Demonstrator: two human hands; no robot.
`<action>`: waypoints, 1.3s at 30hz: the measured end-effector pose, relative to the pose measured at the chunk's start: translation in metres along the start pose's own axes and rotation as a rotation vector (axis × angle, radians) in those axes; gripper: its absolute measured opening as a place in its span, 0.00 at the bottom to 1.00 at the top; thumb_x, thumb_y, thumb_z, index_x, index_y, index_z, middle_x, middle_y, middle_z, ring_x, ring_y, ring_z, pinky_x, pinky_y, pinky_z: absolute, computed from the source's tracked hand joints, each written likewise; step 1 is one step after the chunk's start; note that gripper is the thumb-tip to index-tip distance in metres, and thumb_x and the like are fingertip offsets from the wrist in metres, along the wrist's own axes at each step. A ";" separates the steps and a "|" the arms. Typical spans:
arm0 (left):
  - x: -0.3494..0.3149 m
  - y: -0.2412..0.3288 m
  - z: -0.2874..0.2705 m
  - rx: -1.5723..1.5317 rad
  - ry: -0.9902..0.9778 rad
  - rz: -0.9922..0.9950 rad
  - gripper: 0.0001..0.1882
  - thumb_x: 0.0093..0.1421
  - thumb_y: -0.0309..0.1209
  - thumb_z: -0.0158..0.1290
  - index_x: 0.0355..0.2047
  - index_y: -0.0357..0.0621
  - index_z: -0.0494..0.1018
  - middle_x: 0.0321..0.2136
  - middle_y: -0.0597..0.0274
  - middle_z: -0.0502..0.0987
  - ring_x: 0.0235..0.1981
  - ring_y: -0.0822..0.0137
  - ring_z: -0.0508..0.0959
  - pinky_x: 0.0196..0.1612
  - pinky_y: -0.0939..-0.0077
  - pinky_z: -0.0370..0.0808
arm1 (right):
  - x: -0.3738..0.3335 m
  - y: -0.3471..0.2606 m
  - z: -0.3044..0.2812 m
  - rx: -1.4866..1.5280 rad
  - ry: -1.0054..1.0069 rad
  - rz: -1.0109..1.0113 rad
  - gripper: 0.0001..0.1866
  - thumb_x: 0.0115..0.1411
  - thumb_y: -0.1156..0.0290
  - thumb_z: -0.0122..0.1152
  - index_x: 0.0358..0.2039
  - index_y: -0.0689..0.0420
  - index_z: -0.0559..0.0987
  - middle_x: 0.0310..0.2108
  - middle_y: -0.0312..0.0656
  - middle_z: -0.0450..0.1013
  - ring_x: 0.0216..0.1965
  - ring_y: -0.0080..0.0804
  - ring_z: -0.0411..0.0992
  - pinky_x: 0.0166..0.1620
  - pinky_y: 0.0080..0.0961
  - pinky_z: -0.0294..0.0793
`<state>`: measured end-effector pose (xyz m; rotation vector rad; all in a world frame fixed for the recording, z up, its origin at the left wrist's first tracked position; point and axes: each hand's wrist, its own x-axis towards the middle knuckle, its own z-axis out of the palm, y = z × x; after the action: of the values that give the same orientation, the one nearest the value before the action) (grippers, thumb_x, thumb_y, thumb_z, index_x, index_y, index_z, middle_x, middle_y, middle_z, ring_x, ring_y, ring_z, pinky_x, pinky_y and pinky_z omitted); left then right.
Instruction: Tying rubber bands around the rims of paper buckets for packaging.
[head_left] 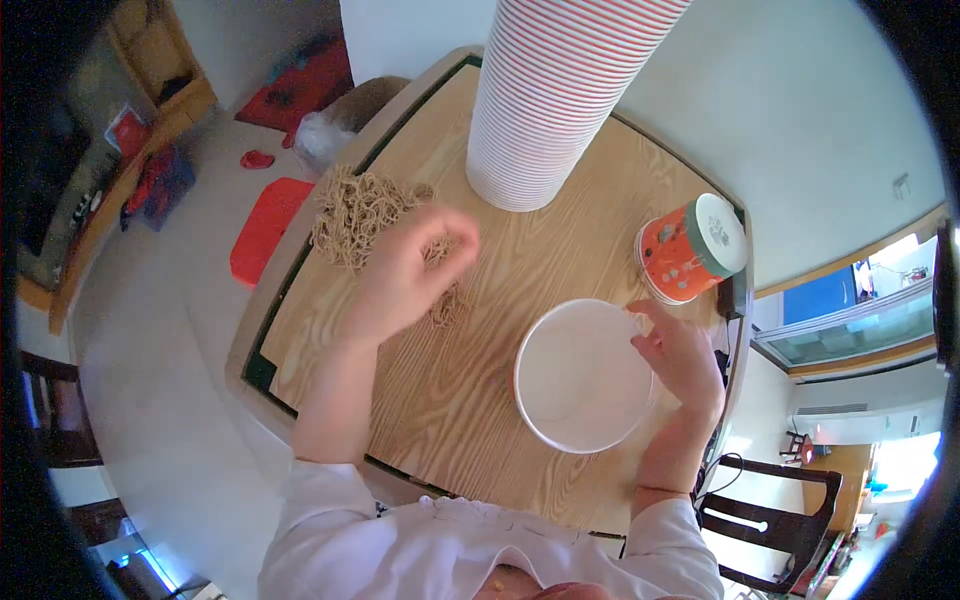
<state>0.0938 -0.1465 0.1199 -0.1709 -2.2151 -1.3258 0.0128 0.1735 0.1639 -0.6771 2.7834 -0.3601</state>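
My left hand (418,268) is over the left part of the table, at the near edge of a pile of tan cord loops (350,222). Its thumb and forefinger curl into a ring with the tips together. Slight blur hides whether a cord is between them. A white-rimmed paper bucket (578,380) stands in front of me, its mouth facing up and nothing visible inside. At the bucket's right rim, my right hand (682,358) has thumb and forefinger closed on the edge.
A tall stack of nested white paper buckets (545,120) rises at the far side of the wooden table (470,420). To the right sits an upside-down orange and green bucket (685,250). A red stool (265,232) is beyond the left edge; a dark chair (770,520) stands at right.
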 end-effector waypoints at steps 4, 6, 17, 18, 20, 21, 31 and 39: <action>0.077 0.057 -0.010 -0.474 0.296 0.029 0.06 0.62 0.28 0.52 0.33 0.38 0.74 0.32 0.57 0.80 0.32 0.71 0.78 0.42 0.76 0.73 | -0.004 0.003 0.002 0.009 0.048 0.008 0.20 0.53 0.71 0.61 0.48 0.48 0.74 0.23 0.47 0.77 0.28 0.42 0.78 0.33 0.35 0.76; 0.113 0.081 -0.036 -0.494 0.246 0.134 0.10 0.66 0.33 0.48 0.41 0.40 0.72 0.39 0.58 0.79 0.39 0.69 0.78 0.44 0.76 0.73 | -0.006 0.003 0.001 -0.026 0.075 -0.020 0.21 0.53 0.70 0.61 0.49 0.47 0.73 0.22 0.47 0.77 0.27 0.43 0.78 0.32 0.35 0.76; 0.080 0.118 -0.009 -0.323 0.531 0.084 0.05 0.64 0.31 0.50 0.37 0.43 0.71 0.20 0.74 0.67 0.21 0.82 0.64 0.26 0.88 0.60 | -0.025 -0.009 -0.013 0.057 0.024 -0.026 0.24 0.53 0.66 0.65 0.51 0.47 0.72 0.25 0.43 0.78 0.30 0.42 0.78 0.35 0.36 0.77; 0.066 0.107 0.010 -0.390 0.360 0.059 0.04 0.63 0.28 0.52 0.36 0.43 0.71 0.23 0.75 0.68 0.22 0.83 0.65 0.26 0.88 0.63 | -0.026 -0.010 -0.015 0.124 0.085 -0.027 0.25 0.52 0.69 0.67 0.51 0.50 0.73 0.26 0.43 0.79 0.30 0.38 0.79 0.34 0.31 0.77; 0.039 0.078 0.043 -0.421 0.081 -0.101 0.04 0.63 0.27 0.52 0.37 0.42 0.71 0.25 0.74 0.71 0.23 0.83 0.67 0.27 0.86 0.65 | -0.026 -0.014 -0.013 0.217 0.189 -0.092 0.24 0.51 0.71 0.68 0.50 0.52 0.75 0.29 0.43 0.79 0.32 0.35 0.79 0.36 0.30 0.77; 0.026 0.070 0.050 -0.392 0.012 -0.139 0.04 0.62 0.27 0.53 0.37 0.41 0.71 0.26 0.72 0.72 0.23 0.82 0.68 0.27 0.85 0.66 | -0.025 -0.019 -0.012 0.317 0.265 -0.179 0.23 0.50 0.73 0.69 0.49 0.54 0.76 0.32 0.42 0.79 0.34 0.33 0.78 0.39 0.28 0.76; 0.025 0.065 0.087 -0.240 -0.298 -0.289 0.06 0.58 0.25 0.55 0.36 0.38 0.72 0.24 0.64 0.76 0.23 0.76 0.72 0.28 0.80 0.70 | 0.001 -0.033 -0.007 0.590 0.530 -0.474 0.18 0.47 0.78 0.70 0.41 0.60 0.79 0.36 0.43 0.77 0.36 0.32 0.76 0.40 0.25 0.75; 0.028 0.054 0.105 -0.265 -0.269 -0.298 0.07 0.57 0.25 0.57 0.35 0.38 0.73 0.24 0.60 0.77 0.24 0.71 0.76 0.29 0.77 0.73 | 0.019 -0.015 0.002 0.622 0.428 -0.384 0.08 0.50 0.77 0.68 0.32 0.61 0.80 0.30 0.42 0.77 0.35 0.36 0.77 0.38 0.28 0.76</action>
<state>0.0495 -0.0354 0.1378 -0.1248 -2.3426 -1.8566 0.0036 0.1510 0.1633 -1.0489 2.6284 -1.5218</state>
